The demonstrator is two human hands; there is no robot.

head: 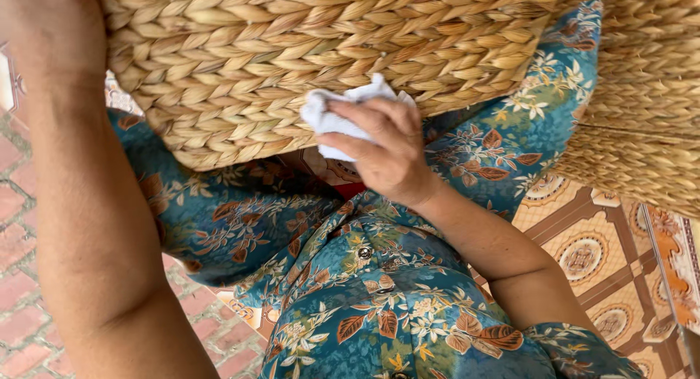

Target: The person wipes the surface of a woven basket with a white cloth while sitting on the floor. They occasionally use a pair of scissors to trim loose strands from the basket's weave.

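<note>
I see my right hand [390,156], fingers [364,120] closed around a white cloth [332,120], pressing it against the lower edge of a woven straw basket [292,51] resting over my lap. My left hand is out of view above its forearm, so I cannot tell its grip. Patterned floor tiles [590,255] lie on one side, red brick paving [22,291] on the other.

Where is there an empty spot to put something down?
Bare patterned floor tiles show right of the right hand and arm, below the woven basket. Red bricks show at the left edge. The middle is crowded: basket, white cloth, lap.
</note>
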